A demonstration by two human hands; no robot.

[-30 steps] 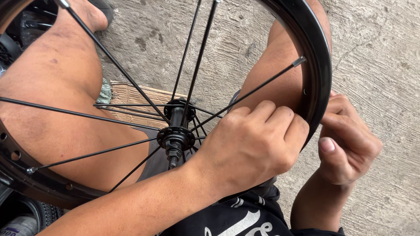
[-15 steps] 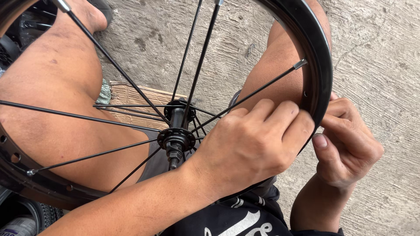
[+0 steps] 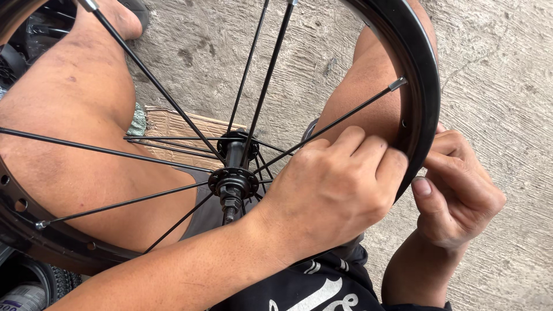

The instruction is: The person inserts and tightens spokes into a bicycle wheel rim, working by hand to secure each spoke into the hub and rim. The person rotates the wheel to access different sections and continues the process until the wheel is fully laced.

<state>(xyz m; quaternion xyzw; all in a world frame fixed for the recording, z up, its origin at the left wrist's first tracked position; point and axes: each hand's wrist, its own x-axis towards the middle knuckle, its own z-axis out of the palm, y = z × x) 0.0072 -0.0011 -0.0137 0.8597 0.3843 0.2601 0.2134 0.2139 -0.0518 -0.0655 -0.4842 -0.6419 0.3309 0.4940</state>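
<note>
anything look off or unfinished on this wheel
Yes. One spoke ends with its tip bare, short of the black rim, not seated in a hole. Several rim holes at lower left are empty. Both hands, left hand and right hand, work at the rim's right edge.

The black wheel rim (image 3: 423, 86) stands roughly upright across the person's lap. Thin black spokes (image 3: 173, 92) radiate from the central hub (image 3: 233, 181); some end loose, short of the rim. Empty spoke holes dot the inner face.
</note>
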